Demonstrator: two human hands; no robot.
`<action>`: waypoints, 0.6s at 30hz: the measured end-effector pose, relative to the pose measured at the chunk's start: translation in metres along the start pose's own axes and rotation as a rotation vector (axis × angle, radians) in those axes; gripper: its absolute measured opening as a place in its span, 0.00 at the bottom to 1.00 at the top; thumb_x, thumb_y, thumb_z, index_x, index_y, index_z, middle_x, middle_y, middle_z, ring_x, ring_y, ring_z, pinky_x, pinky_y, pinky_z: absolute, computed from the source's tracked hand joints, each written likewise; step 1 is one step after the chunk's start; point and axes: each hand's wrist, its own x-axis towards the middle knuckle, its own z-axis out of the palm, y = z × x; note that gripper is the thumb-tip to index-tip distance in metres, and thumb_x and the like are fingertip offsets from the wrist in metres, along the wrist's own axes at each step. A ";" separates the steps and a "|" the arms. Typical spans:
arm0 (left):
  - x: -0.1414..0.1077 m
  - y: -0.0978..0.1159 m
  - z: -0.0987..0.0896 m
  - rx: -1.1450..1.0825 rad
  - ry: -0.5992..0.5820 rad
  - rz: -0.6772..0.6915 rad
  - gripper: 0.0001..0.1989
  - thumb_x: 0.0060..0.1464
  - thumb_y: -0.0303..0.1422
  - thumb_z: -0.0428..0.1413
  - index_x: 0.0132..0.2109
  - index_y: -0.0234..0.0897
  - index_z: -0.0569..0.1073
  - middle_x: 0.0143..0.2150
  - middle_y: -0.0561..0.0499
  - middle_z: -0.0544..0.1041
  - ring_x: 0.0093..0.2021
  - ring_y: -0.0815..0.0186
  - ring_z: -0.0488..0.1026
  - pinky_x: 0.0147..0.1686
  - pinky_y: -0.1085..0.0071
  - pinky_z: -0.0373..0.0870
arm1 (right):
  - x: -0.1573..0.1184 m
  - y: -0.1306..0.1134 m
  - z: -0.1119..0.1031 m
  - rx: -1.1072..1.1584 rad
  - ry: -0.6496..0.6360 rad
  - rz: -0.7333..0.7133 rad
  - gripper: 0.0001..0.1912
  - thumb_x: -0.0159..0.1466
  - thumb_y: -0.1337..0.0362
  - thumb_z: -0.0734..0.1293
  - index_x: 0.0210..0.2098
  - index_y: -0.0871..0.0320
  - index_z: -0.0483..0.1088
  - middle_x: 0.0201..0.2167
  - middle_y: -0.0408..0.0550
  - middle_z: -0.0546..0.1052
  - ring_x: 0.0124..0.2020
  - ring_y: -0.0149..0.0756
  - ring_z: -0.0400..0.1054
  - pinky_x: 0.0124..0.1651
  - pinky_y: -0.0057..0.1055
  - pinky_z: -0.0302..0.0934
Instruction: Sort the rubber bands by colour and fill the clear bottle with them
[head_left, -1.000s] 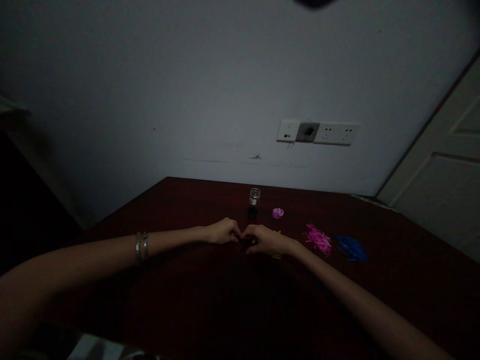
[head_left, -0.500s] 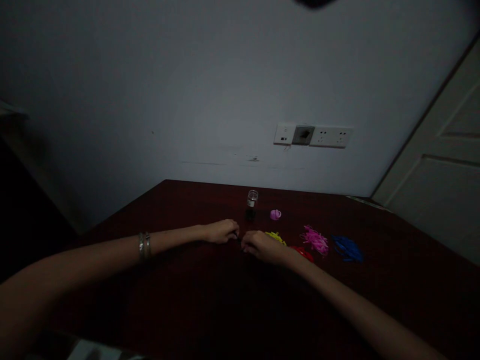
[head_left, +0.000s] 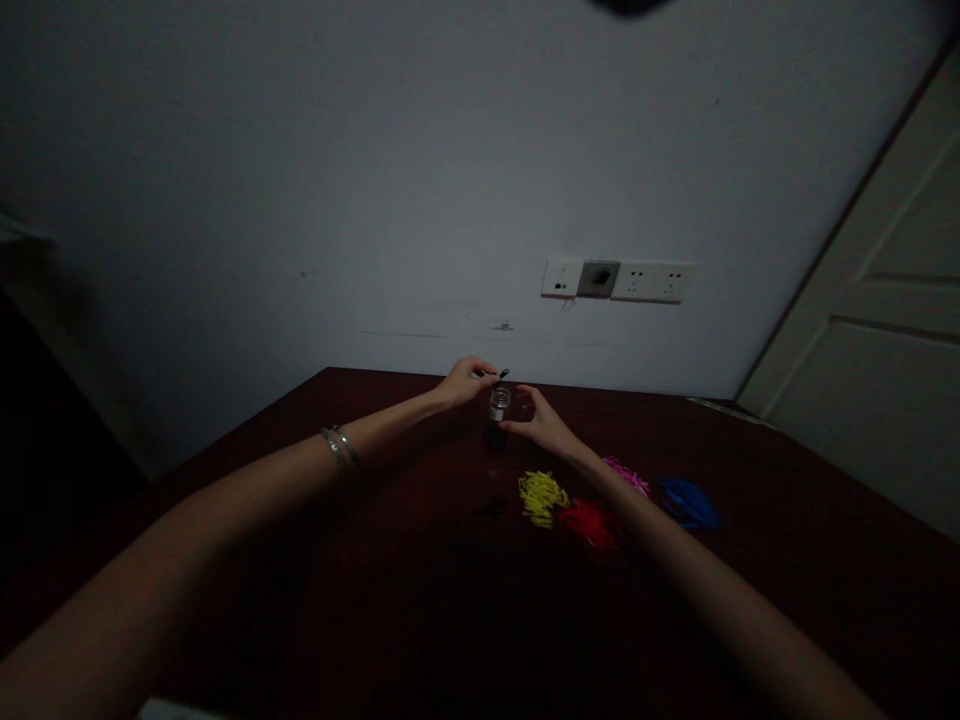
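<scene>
My left hand (head_left: 469, 381) pinches a small black strip-like piece (head_left: 504, 374) just above the mouth of a small clear jar (head_left: 499, 398). The jar stands upright without a lid, has a pale label, and looks dark in its lower part. To its right is my right hand (head_left: 546, 425), fingers and thumb apart. Its thumb is at the jar's side; whether it touches is hard to tell. A few faint dark pieces (head_left: 491, 510) lie on the table below the jar.
On the dark red table (head_left: 390, 560) lie piles of thin strands: yellow (head_left: 542, 498), red (head_left: 590, 523), pink (head_left: 628, 477) partly behind my right forearm, and blue (head_left: 688, 503). Behind stands a wall with a row of sockets (head_left: 616, 280). A door (head_left: 892, 330) is at right.
Both hands have moved from the table in front up to the jar. The left hand now holds the black piece over its mouth; the right has opened beside it, and the purple cap is no longer visible.
</scene>
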 end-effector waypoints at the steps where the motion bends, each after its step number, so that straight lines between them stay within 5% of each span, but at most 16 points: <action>1: 0.003 -0.001 0.005 -0.004 0.006 -0.001 0.06 0.45 0.28 0.56 0.32 0.29 0.73 0.34 0.48 0.73 0.37 0.68 0.68 0.39 0.73 0.64 | 0.004 0.003 0.004 0.036 -0.036 0.007 0.38 0.46 0.62 0.71 0.53 0.58 0.52 0.50 0.55 0.63 0.49 0.39 0.59 0.50 0.37 0.54; 4: 0.008 -0.007 0.016 -0.022 -0.003 -0.026 0.06 0.44 0.28 0.55 0.32 0.29 0.74 0.33 0.48 0.74 0.34 0.69 0.69 0.36 0.73 0.65 | 0.009 0.009 0.018 0.137 -0.128 0.024 0.40 0.46 0.64 0.71 0.54 0.58 0.48 0.50 0.55 0.63 0.49 0.37 0.61 0.50 0.36 0.56; 8: 0.010 -0.018 0.021 -0.066 -0.137 -0.010 0.06 0.45 0.28 0.54 0.30 0.28 0.73 0.28 0.49 0.74 0.29 0.71 0.68 0.33 0.73 0.65 | 0.012 0.015 0.029 0.204 -0.151 0.050 0.29 0.51 0.66 0.67 0.49 0.59 0.53 0.45 0.52 0.68 0.44 0.34 0.65 0.46 0.33 0.59; 12: 0.018 -0.021 0.015 -0.037 -0.293 0.049 0.05 0.43 0.26 0.54 0.28 0.28 0.74 0.26 0.50 0.74 0.28 0.72 0.68 0.33 0.73 0.64 | 0.014 0.025 0.032 0.174 -0.147 0.039 0.20 0.51 0.65 0.67 0.41 0.60 0.58 0.39 0.50 0.71 0.38 0.32 0.68 0.42 0.31 0.61; 18: 0.032 -0.010 -0.001 0.096 -0.490 0.128 0.06 0.39 0.26 0.54 0.24 0.30 0.75 0.23 0.51 0.73 0.27 0.71 0.67 0.31 0.76 0.62 | 0.015 0.025 0.029 0.108 -0.164 0.061 0.19 0.51 0.64 0.67 0.41 0.60 0.58 0.38 0.48 0.71 0.36 0.32 0.68 0.39 0.30 0.62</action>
